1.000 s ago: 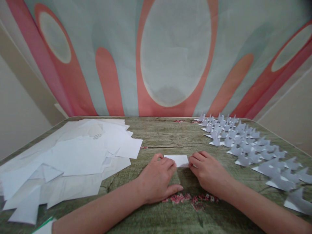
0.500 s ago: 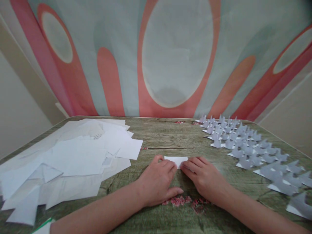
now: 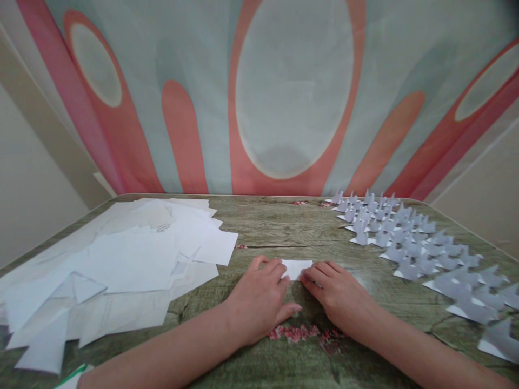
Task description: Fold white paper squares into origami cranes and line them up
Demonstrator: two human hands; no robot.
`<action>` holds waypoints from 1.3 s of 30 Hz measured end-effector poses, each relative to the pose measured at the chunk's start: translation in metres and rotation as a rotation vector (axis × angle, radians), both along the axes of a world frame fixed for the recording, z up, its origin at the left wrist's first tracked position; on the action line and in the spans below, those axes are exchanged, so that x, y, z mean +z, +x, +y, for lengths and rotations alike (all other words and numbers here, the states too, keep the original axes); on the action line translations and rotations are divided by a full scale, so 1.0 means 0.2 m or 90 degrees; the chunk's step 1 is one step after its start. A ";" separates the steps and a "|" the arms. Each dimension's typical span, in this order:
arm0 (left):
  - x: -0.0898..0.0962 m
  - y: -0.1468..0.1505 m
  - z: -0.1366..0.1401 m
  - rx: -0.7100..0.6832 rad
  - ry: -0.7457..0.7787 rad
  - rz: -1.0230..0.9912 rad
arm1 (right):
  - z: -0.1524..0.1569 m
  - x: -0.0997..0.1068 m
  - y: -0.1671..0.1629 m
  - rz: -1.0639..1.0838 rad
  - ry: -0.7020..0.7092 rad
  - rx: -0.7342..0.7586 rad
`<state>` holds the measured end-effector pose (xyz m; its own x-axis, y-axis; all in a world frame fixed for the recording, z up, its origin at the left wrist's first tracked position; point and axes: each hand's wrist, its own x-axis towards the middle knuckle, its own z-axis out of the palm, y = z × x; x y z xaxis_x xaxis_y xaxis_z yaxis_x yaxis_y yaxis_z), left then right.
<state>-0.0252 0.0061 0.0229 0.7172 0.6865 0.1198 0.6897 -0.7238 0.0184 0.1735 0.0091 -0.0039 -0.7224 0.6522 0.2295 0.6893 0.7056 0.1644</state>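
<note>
White left sleeve [image 3: 74, 381] — green trim [image 3: 73, 373]; forearms [image 3: 162, 346] bare — hands [image 3: 258, 299] bare.

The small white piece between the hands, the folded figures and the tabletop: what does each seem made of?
Small white piece: seemingly matte paper; flat, shineless face, straight edges.
Folded figures: probably matte paper too; thin, pointed flaps.
Tabletop: wood-look, faintly glossy; grain shows, but pink blossoms hint at a printed surface.
</note>
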 end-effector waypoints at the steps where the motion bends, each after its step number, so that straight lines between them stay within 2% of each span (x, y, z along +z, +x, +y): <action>1: 0.01 0.00 0.00 0.008 0.008 0.007 | 0.00 0.00 0.00 -0.002 -0.003 -0.002; 10: 0.02 -0.02 -0.03 0.034 0.072 0.059 | 0.01 0.00 0.01 -0.015 -0.027 -0.016; 19: 0.02 -0.02 -0.04 0.035 0.061 0.047 | -0.02 0.07 0.03 -0.111 -0.035 -0.093; 23: 0.03 -0.02 -0.03 0.039 0.036 0.039 | 0.02 0.09 0.09 -0.035 -0.096 -0.065; 25: 0.04 -0.02 -0.03 0.037 0.023 0.030 | 0.08 0.10 0.13 0.044 -0.139 -0.039; 28: 0.04 -0.02 -0.02 0.032 0.007 0.012 | 0.16 0.10 0.16 0.151 -0.190 -0.051; 31: 0.04 -0.03 -0.01 0.028 0.000 0.001 | 0.21 0.10 0.13 0.208 -0.228 -0.040; 35: 0.03 -0.03 0.02 0.004 -0.004 -0.008 | 0.23 0.12 0.04 0.214 -0.289 -0.044; 39: 0.00 -0.06 0.07 0.036 -0.033 -0.072 | 0.24 0.13 -0.03 0.217 -0.380 -0.069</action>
